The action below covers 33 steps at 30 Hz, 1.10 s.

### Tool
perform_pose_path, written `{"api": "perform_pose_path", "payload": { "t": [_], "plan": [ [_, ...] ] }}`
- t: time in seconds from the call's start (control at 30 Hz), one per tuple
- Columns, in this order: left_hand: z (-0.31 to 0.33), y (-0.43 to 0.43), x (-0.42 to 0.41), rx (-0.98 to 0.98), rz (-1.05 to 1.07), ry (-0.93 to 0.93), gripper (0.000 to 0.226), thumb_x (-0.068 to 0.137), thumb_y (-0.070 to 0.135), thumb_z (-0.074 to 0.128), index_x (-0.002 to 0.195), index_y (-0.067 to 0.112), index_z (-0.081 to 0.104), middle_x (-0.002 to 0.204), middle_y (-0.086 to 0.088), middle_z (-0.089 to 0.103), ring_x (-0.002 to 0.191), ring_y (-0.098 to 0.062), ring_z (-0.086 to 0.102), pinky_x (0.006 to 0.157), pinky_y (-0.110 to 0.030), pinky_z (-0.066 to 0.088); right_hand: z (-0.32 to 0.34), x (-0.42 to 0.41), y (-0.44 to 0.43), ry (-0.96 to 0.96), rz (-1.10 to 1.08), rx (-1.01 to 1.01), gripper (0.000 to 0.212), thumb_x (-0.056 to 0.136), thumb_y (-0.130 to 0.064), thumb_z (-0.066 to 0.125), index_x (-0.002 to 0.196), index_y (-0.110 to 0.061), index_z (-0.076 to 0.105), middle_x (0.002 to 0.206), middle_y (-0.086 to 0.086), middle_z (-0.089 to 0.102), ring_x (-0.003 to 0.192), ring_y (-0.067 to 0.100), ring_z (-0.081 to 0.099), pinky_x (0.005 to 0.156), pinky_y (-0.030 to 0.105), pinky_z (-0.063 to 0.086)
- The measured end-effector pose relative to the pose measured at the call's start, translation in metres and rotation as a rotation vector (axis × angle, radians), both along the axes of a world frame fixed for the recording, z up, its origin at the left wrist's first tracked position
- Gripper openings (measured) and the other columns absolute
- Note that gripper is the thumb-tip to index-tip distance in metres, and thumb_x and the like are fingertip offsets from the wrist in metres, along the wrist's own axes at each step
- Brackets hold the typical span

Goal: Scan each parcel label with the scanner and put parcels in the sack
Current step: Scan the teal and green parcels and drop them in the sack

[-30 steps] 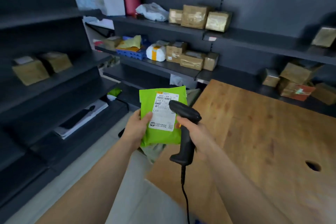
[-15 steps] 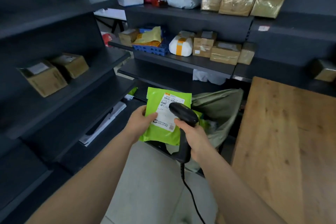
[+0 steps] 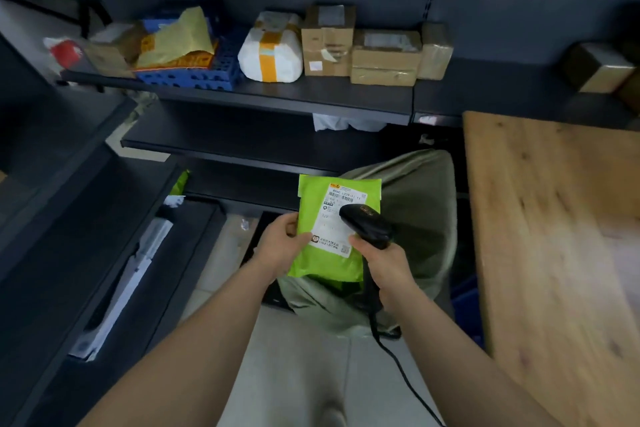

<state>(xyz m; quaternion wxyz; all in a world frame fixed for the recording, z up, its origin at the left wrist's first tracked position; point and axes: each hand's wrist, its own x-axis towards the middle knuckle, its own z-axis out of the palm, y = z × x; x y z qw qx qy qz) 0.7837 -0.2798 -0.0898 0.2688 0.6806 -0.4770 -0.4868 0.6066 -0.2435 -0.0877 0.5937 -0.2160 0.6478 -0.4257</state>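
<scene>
From the head camera, the person stands between the dark shelves [image 3: 242,92] and the wooden counter [image 3: 554,236], looking down. The left hand [image 3: 282,246] grips the green parcel [image 3: 325,262] by its left edge, with the thumb on the front, and holds it nearly upright with the white label [image 3: 330,229] facing up to the camera. The right hand [image 3: 388,270] is wrapped around the handle of the black scanner [image 3: 367,227]. Its head lies over the lower right part of the label, very close to it, and its cable [image 3: 398,357] hangs down toward the floor. The two hands are near each other but do not touch. What is different from one second ago is the place. Then the parcel and scanner were held beside the counter edge and the sack was hardly to be seen. Now both are directly above the open mouth of the grey-green sack [image 3: 415,204], which stands on the floor against the counter. The hold of both hands looks the same as before. I see no light or other sign of a finished scan, so I cannot tell whether the label is already read. I judge that the scan and the carrying go together, and that only letting go of the parcel remains. More brown boxes [image 3: 327,42] wait on the shelf behind.
</scene>
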Motion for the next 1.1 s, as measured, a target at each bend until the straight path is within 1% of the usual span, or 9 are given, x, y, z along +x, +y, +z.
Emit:
{"api": "perform_pose_path", "payload": {
  "t": [0.13, 0.23, 0.37, 0.47, 0.53, 0.6, 0.77, 0.93, 1.1],
  "plan": [
    [-0.055, -0.05, 0.002, 0.031, -0.08, -0.178, 0.043, 0.089, 0.012, 0.064, 0.128, -0.001, 0.051, 0.115, -0.009, 0.062, 0.105, -0.026, 0.059, 0.089, -0.03, 0.045, -0.055, -0.012, -0.038, 0.071, -0.044, 0.072, 0.01, 0.081, -0.014, 0.078, 0.084, -0.009, 0.07, 0.086, 0.012, 0.071, 0.083, 0.028, 0.067, 0.079, 0.042, 0.055],
    [-0.103, -0.082, 0.011, 0.095, -0.162, -0.371, 0.051, 0.09, 0.029, 0.061, 0.13, -0.001, 0.048, 0.13, -0.019, 0.055, 0.117, -0.034, 0.054, 0.095, -0.038, 0.046, -0.099, -0.018, -0.058, 0.094, -0.087, 0.116, 0.023, 0.08, -0.012, 0.078, 0.097, 0.002, 0.071, 0.088, 0.014, 0.071, 0.081, 0.026, 0.067, 0.079, 0.043, 0.055],
    [-0.163, -0.113, 0.024, 0.178, -0.251, -0.545, 0.058, 0.085, 0.048, 0.058, 0.122, 0.006, 0.047, 0.121, -0.019, 0.057, 0.109, -0.037, 0.056, 0.089, -0.045, 0.05, -0.152, -0.021, -0.079, 0.127, -0.081, 0.169, 0.013, 0.082, -0.008, 0.076, 0.092, -0.002, 0.07, 0.076, 0.004, 0.067, 0.067, 0.015, 0.063, 0.059, 0.024, 0.051],
    [-0.194, -0.123, 0.025, 0.227, -0.309, -0.517, 0.06, 0.082, 0.047, 0.065, 0.121, 0.005, 0.047, 0.119, -0.015, 0.059, 0.11, -0.036, 0.057, 0.084, -0.035, 0.048, -0.182, -0.018, -0.09, 0.139, -0.042, 0.214, 0.009, 0.081, -0.007, 0.076, 0.085, -0.008, 0.068, 0.078, 0.005, 0.068, 0.067, 0.014, 0.063, 0.06, 0.023, 0.051],
    [-0.207, -0.125, 0.026, 0.167, -0.402, -0.505, 0.028, 0.087, 0.034, 0.064, 0.093, 0.008, 0.056, 0.098, -0.013, 0.064, 0.101, -0.033, 0.062, 0.067, -0.028, 0.036, -0.196, -0.014, -0.094, 0.146, -0.028, 0.233, 0.014, 0.079, -0.008, 0.077, 0.091, -0.007, 0.07, 0.083, 0.007, 0.071, 0.071, 0.018, 0.066, 0.065, 0.027, 0.054],
    [-0.214, -0.126, 0.026, 0.07, -0.417, -0.484, 0.027, 0.092, 0.019, 0.056, 0.067, 0.011, 0.051, 0.074, -0.011, 0.059, 0.087, -0.034, 0.064, 0.058, -0.028, 0.024, -0.206, -0.01, -0.097, 0.153, -0.016, 0.24, 0.024, 0.076, -0.01, 0.08, 0.099, -0.006, 0.072, 0.092, 0.011, 0.073, 0.081, 0.024, 0.07, 0.074, 0.034, 0.056],
    [-0.19, -0.128, 0.022, -0.179, -0.04, -0.299, 0.011, 0.094, 0.01, 0.052, 0.087, 0.007, 0.061, 0.073, 0.002, 0.057, 0.065, -0.012, 0.051, 0.061, -0.023, 0.03, -0.211, 0.003, -0.105, 0.12, 0.036, 0.25, 0.028, 0.075, -0.007, 0.081, 0.102, -0.005, 0.072, 0.103, 0.017, 0.073, 0.095, 0.031, 0.07, 0.09, 0.044, 0.055],
    [-0.193, -0.114, 0.025, -0.129, -0.153, -0.341, 0.011, 0.095, 0.009, 0.052, 0.085, 0.005, 0.057, 0.075, -0.004, 0.055, 0.07, -0.019, 0.048, 0.057, -0.023, 0.023, -0.226, 0.015, -0.104, 0.175, 0.111, 0.228, 0.037, 0.054, -0.034, 0.083, 0.085, -0.017, 0.073, 0.095, 0.012, 0.076, 0.094, 0.033, 0.071, 0.09, 0.055, 0.053],
    [-0.167, -0.107, 0.026, -0.078, -0.179, -0.359, 0.015, 0.096, 0.013, 0.051, 0.096, 0.001, 0.061, 0.08, -0.003, 0.06, 0.076, -0.016, 0.05, 0.06, -0.02, 0.027, -0.181, 0.01, -0.09, 0.209, 0.056, 0.23, 0.013, 0.08, -0.009, 0.077, 0.081, -0.011, 0.064, 0.078, 0.011, 0.064, 0.07, 0.023, 0.058, 0.062, 0.031, 0.044]
  ]
}}
